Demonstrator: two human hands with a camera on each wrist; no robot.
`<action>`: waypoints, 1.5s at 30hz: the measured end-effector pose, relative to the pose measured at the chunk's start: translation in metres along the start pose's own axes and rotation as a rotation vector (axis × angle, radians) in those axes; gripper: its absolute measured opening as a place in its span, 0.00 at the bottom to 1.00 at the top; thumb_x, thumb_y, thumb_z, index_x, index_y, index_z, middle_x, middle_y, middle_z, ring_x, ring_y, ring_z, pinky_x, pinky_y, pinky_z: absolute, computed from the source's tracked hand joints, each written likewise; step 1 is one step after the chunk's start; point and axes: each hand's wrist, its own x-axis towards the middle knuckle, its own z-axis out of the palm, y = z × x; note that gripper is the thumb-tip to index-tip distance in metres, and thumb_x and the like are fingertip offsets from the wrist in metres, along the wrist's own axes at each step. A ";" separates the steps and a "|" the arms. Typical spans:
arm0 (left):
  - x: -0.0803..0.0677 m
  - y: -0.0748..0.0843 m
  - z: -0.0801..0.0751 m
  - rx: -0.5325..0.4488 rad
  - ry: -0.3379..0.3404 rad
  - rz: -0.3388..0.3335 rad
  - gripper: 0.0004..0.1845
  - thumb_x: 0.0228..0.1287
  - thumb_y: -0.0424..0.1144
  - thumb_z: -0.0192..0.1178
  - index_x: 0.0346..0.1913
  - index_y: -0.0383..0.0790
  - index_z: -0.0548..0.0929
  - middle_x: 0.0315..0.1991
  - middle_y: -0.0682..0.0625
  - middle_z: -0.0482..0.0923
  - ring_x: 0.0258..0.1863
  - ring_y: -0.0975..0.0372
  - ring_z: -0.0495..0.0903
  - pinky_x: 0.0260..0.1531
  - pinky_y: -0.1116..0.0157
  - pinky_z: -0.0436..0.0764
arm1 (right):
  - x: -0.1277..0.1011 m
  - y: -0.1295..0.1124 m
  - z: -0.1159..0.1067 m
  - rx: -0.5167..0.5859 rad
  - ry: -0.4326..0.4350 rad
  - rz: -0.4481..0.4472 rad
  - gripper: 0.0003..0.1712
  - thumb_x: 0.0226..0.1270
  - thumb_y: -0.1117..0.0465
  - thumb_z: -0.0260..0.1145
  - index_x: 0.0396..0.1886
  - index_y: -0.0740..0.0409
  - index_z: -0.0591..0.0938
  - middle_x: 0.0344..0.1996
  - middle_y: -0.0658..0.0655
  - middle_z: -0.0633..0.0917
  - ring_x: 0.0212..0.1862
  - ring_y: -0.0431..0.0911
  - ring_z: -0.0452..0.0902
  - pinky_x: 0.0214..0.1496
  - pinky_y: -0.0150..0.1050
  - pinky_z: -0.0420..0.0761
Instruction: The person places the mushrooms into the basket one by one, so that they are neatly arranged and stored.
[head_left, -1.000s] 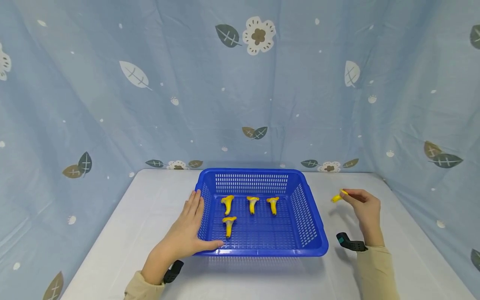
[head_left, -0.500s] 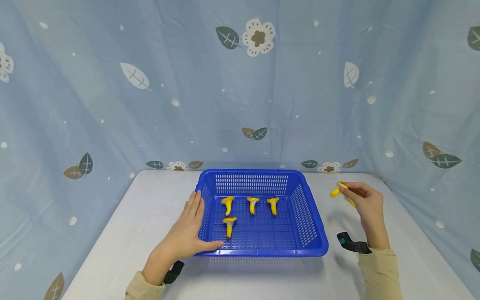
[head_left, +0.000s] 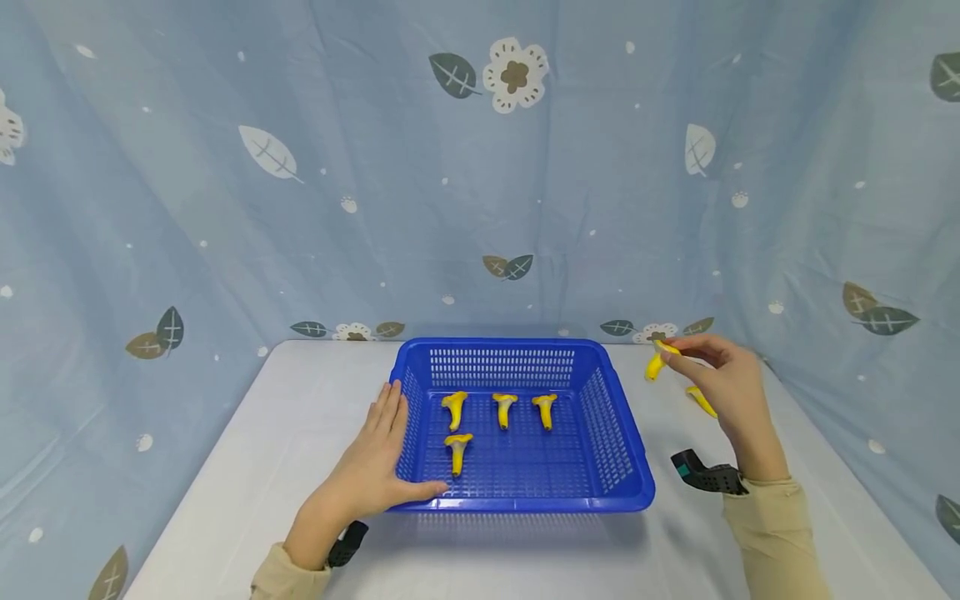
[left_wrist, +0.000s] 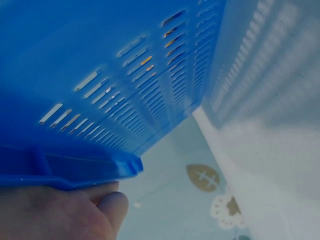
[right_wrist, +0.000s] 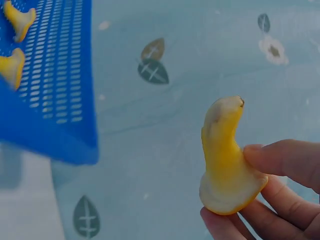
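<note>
My right hand (head_left: 723, 383) pinches a yellow chanterelle mushroom (right_wrist: 222, 155) by its cap, thumb on one side and fingers on the other. The stem points away from the fingers, and the hand is above the table, right of a blue plastic basket (head_left: 517, 505). My left hand (head_left: 367, 467) rests at the basket's left front corner, its straight fingers along the left rim and the thumb along the front rim. Inside the basket lie several more chanterelles, three in a back row (head_left: 505, 410) and one nearer the front (head_left: 457, 454).
Another yellow chanterelle (head_left: 702, 402) lies on the white table (head_left: 300, 417), partly hidden by the right hand. The basket has tall slotted walls. A blue patterned curtain (head_left: 480, 183) hangs behind the table and along both sides.
My right hand has lifted the chanterelle and moved it up and slightly left, turning its stem downward. The chanterelle on the table has come into view. The left hand stays in place.
</note>
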 end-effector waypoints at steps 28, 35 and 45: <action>0.000 0.003 -0.001 -0.011 0.014 -0.003 0.72 0.46 0.75 0.65 0.77 0.25 0.43 0.79 0.34 0.32 0.78 0.44 0.31 0.72 0.43 0.48 | 0.046 -0.073 0.082 0.175 -0.374 -0.158 0.09 0.65 0.64 0.71 0.40 0.66 0.84 0.47 0.62 0.86 0.50 0.54 0.82 0.47 0.37 0.83; 0.000 0.003 -0.001 -0.006 0.015 -0.002 0.72 0.46 0.76 0.65 0.77 0.25 0.43 0.79 0.35 0.31 0.77 0.43 0.32 0.72 0.44 0.48 | 0.040 -0.064 0.114 0.264 -0.505 -0.203 0.08 0.65 0.63 0.71 0.39 0.63 0.84 0.46 0.59 0.86 0.49 0.53 0.82 0.49 0.43 0.83; 0.000 0.002 0.000 -0.002 0.004 -0.014 0.72 0.46 0.75 0.66 0.77 0.26 0.42 0.79 0.36 0.30 0.78 0.45 0.30 0.73 0.45 0.47 | 0.033 -0.031 0.150 0.358 -0.683 -0.220 0.06 0.65 0.62 0.71 0.39 0.59 0.86 0.47 0.56 0.87 0.52 0.51 0.82 0.52 0.47 0.82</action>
